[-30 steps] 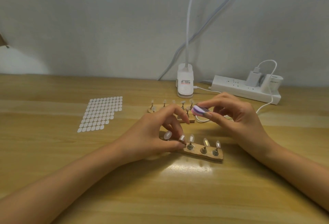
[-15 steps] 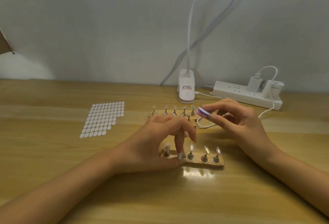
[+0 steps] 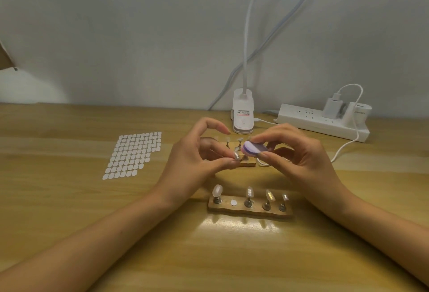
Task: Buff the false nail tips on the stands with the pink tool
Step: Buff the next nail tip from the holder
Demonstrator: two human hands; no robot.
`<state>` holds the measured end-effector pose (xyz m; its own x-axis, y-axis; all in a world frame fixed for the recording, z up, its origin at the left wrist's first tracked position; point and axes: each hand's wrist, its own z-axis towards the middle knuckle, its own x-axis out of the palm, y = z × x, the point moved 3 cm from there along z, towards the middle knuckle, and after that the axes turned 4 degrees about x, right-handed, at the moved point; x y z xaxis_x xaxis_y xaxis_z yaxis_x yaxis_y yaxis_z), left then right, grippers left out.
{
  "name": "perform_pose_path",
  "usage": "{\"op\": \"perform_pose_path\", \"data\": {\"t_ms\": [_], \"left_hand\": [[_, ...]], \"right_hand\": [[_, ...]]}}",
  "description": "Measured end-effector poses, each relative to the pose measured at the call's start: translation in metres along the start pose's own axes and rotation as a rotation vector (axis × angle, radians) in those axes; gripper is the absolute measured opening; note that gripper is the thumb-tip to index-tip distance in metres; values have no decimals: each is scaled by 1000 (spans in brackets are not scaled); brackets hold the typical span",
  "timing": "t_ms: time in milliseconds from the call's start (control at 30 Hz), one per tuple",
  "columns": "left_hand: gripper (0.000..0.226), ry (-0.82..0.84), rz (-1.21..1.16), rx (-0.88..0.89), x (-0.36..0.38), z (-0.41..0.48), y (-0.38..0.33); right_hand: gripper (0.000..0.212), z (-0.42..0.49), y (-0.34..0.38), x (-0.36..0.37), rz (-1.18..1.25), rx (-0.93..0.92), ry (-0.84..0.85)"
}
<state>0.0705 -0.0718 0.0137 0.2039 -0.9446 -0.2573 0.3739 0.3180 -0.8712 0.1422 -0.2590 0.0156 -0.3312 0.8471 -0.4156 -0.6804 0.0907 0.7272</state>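
My left hand (image 3: 197,159) is raised above the table and pinches a small nail tip on its peg (image 3: 236,155) between thumb and fingers. My right hand (image 3: 294,152) pinches the pink and purple buffing tool (image 3: 254,147), whose end is right beside that tip. The near wooden stand (image 3: 250,209) lies below the hands with several upright nail tips and one bare white spot (image 3: 233,203) in its second place. A far wooden stand (image 3: 246,164) with more tips sits behind, mostly hidden by my hands.
A sheet of white adhesive dots (image 3: 133,153) lies to the left. At the back stand a white clip lamp base (image 3: 242,115) and a white power strip (image 3: 320,121) with plugs and a cable (image 3: 346,147) trailing onto the wooden table (image 3: 69,210).
My left hand has lifted one nail tip off the near stand and raised it. The right hand has brought the pink tool to it. The view has shifted.
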Motion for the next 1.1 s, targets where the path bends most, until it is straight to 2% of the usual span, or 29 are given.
{"op": "perform_pose_path", "data": {"t_ms": [233,467,600,767,833,967,1100], "left_hand": [[47,-11,79,46,2,-3,0],[56,-12,54,66,2,-3,0],[51,4,14,60,3,-4,1],[50,27,-77,46,5,-6,-1],[51,27,-60,57,5,-6,-2],[50,12,7,82,4,-5,0],[47,3,17,91,4,-6,-1]], "right_hand": [[29,-3,0,5,-33,-26,44],[27,-1,-2,4,-79,1,51],[27,-3,1,7,-120,-71,62],[24,-1,0,4,-152,-48,6],[25,-4,3,7,-175,-111,35],[23,-2,3,4,-187,-64,7],[23,-4,5,9,-204,-132,35]]}}
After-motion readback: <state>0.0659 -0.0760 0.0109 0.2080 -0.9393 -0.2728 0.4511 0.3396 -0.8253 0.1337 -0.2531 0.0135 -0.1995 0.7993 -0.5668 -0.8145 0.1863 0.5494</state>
